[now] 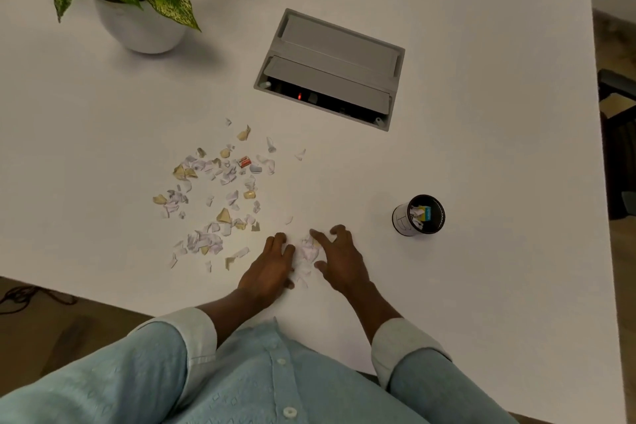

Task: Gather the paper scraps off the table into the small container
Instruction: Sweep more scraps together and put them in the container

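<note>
Several torn paper scraps (220,189), white and tan, lie scattered across the white table (481,113) left of centre. A small heap of scraps (307,256) sits between my two hands near the front edge. My left hand (270,267) lies flat on the table at the heap's left side, fingers apart. On the heap's right side rests my right hand (340,260), fingers spread and curved toward it. Neither hand grips anything. The small black container (418,216) stands to the right of my right hand and holds a few scraps.
A grey cable box (330,67) is set into the table behind the scraps, its lid partly open. A potted plant (137,10) stands at the back left. The table's right edge runs close behind the container, with a dark chair (619,134) beyond it.
</note>
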Available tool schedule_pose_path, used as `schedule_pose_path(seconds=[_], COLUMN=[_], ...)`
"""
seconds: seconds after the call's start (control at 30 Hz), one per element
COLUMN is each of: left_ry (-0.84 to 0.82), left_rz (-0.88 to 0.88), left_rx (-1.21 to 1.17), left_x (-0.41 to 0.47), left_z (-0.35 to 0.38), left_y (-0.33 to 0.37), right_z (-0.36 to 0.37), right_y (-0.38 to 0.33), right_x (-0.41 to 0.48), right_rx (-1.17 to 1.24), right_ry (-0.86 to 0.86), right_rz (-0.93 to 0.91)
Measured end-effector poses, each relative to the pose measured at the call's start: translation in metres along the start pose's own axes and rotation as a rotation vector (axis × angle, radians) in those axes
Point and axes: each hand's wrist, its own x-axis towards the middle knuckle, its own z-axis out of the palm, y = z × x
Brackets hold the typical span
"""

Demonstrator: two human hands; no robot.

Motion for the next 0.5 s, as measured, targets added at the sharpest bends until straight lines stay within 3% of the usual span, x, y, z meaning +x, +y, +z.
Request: schedule_pose_path(seconds=[0.1, 0.3, 0.5], left_ry=[0.131, 0.124, 0.219], left_rz=[-0.08, -0.084, -0.169], left_rx=[-0.092, -0.03, -0.181], left_x=[-0.004, -0.006, -0.011], left_z=[0.003, 0.024, 0.016], left_y=[0.005, 0.004, 0.011], right_z=[0.003, 0.011, 0.017], right_y=[-0.007, -0.013, 0.003], right_x=[0.001, -0.005, -0.013], right_rx=[-0.063, -0.126, 0.076], right_ry=[-0.007, 0.084, 0.198], right_rz=[-0.038, -0.011, 0.04])
